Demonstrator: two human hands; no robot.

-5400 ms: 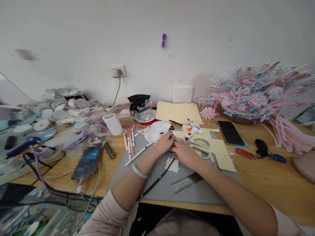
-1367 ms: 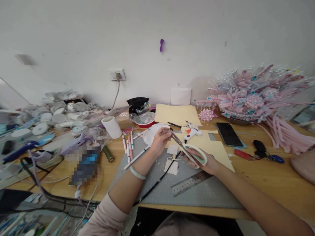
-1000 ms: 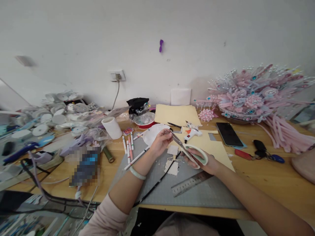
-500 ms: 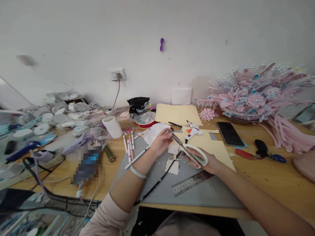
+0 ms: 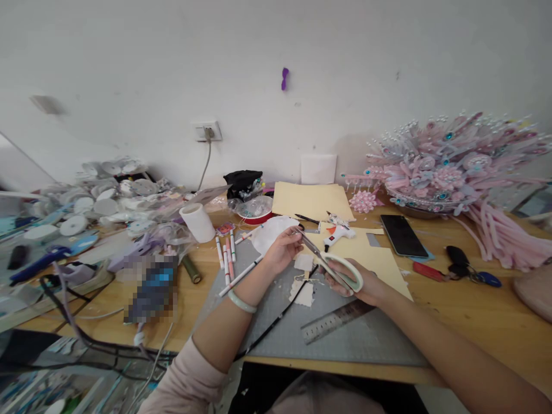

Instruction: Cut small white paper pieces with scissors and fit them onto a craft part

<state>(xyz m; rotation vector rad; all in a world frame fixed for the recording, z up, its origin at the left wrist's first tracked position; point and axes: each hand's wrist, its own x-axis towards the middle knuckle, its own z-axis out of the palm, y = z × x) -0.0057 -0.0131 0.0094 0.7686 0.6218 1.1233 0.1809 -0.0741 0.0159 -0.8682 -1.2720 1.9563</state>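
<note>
My right hand (image 5: 360,284) grips pale green-handled scissors (image 5: 334,269), their blades pointing up-left toward my left hand (image 5: 282,248). My left hand is closed on a small thin piece at the blade tips; the piece is too small to identify. Both hands hover over a grey cutting mat (image 5: 302,328). A white scrap (image 5: 303,292) and a black strip (image 5: 276,319) lie on the mat below the hands. A jade bangle (image 5: 241,302) circles my left wrist.
Metal ruler (image 5: 332,322) on the mat's near side. Several marker pens (image 5: 227,259), a white cup (image 5: 197,221), a glue gun (image 5: 338,233), cream card sheets (image 5: 313,198), a phone (image 5: 401,234), keys (image 5: 470,270), a pink beaded headdress (image 5: 452,172). Cluttered pile and cables at left.
5.4 s ago both hands pressed together on the mat with the scissors lying beside them. Since then my right hand took up the scissors; over the last second the pose barely shifts.
</note>
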